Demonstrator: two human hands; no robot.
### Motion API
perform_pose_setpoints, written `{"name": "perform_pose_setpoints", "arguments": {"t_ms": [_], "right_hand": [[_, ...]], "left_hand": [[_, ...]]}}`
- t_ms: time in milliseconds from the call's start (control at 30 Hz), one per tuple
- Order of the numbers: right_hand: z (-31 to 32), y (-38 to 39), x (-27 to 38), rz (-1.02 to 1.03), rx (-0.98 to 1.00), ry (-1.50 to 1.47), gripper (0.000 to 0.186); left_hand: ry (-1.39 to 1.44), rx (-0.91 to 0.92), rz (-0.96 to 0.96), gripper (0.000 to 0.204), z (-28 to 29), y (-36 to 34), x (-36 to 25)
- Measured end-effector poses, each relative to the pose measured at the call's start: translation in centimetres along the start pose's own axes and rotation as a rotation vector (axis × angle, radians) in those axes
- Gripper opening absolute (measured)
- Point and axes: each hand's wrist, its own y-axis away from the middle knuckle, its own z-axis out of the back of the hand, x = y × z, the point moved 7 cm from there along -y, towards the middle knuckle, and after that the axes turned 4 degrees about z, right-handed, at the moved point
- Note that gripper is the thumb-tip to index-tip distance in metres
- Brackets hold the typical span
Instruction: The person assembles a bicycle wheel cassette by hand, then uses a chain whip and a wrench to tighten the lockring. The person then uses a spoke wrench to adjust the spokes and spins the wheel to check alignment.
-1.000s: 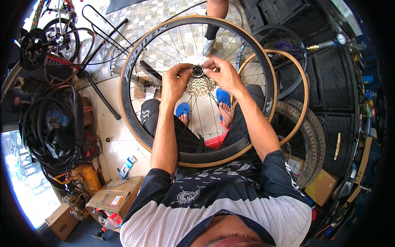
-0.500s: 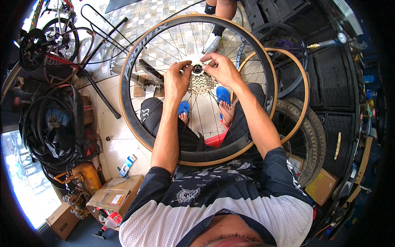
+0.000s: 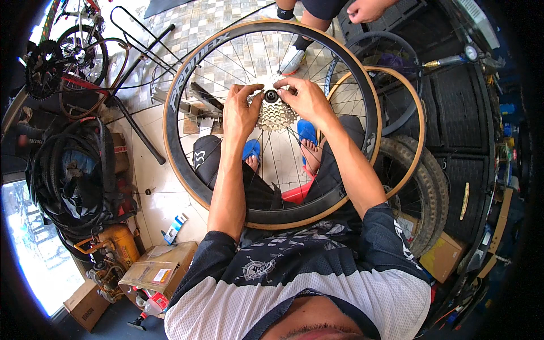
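A bicycle wheel point(image 3: 283, 216) with a deep black rim and a tan-edged tyre rests over my thighs. At its centre a silver cassette point(image 3: 276, 117) sits around the black hub end point(image 3: 271, 96). My left hand point(image 3: 240, 113) pinches the cassette's left edge with thumb and index finger. On the opposite side, my right hand point(image 3: 306, 102) is closed with thumb and bent fingers at its upper right edge. The fingers partly hide the upper sprockets, so the exact sprocket under the fingertips cannot be made out.
A person's shoe point(image 3: 293, 60) stands beyond the wheel, and that person's hand point(image 3: 365, 10) shows above. A second tan tyre point(image 3: 420, 133) and knobby tyres point(image 3: 439, 195) lean at right. Black tubes point(image 3: 48, 170) hang at left, above a cardboard box point(image 3: 156, 269).
The other person's hand has come into view at the top right, and their leg has shifted slightly. My hands have moved a little at the cassette, with the right fingers bent more.
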Motion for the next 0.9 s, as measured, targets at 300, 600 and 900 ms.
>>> {"name": "perform_pose_setpoints", "arguments": {"t_ms": [300, 600, 900], "right_hand": [[0.9, 1.5, -3.3, -0.251, -0.079, -0.963, 0.035], [1.2, 2.8, 0.3, -0.231, -0.096, -1.642, 0.093], [0.3, 3.2, 1.4, -0.235, -0.073, -1.505, 0.097]], "left_hand": [[-0.002, 0.036, -0.085, 0.032, 0.9, 0.1, -1.8], [0.146, -0.122, -0.078, 0.022, 1.6, 0.4, -3.0], [0.034, 0.030, -0.364, 0.032, -1.8, 3.4, -8.5]]}}
